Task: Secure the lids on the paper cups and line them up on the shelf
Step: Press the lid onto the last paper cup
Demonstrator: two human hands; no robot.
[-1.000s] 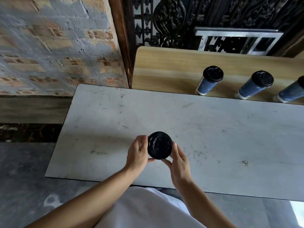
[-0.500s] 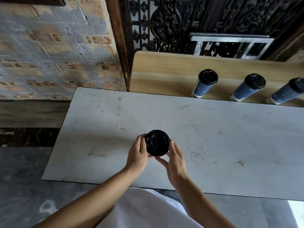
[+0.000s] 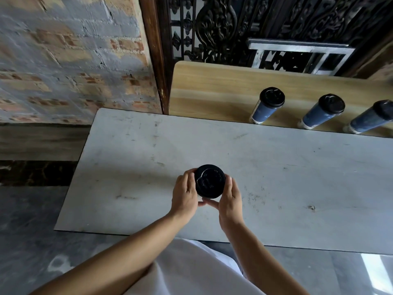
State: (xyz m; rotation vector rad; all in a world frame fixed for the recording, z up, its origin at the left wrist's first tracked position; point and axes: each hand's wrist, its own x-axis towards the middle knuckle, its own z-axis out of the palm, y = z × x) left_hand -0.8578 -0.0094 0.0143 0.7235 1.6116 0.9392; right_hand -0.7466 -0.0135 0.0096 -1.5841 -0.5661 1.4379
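A paper cup with a black lid (image 3: pixel 210 181) stands on the grey table (image 3: pixel 287 179), seen from above so the lid hides its body. My left hand (image 3: pixel 184 193) wraps its left side and my right hand (image 3: pixel 230 199) its right side, fingers curled around the lid's rim. On the wooden shelf (image 3: pixel 212 90) behind the table stand three blue paper cups with black lids: one at left (image 3: pixel 268 105), one in the middle (image 3: pixel 323 111), one at the right edge (image 3: pixel 372 117).
A brick wall (image 3: pixel 70 60) rises at the left. Dark ornate ironwork (image 3: pixel 214 28) and a white metal frame (image 3: pixel 297 54) stand behind the shelf. The shelf has bare wood left of the cups. Grey floor lies below the table's near edge.
Both hands have closed further around the lid, fingers reaching higher along its rim. The camera has tilted slightly, shifting the scene downward.
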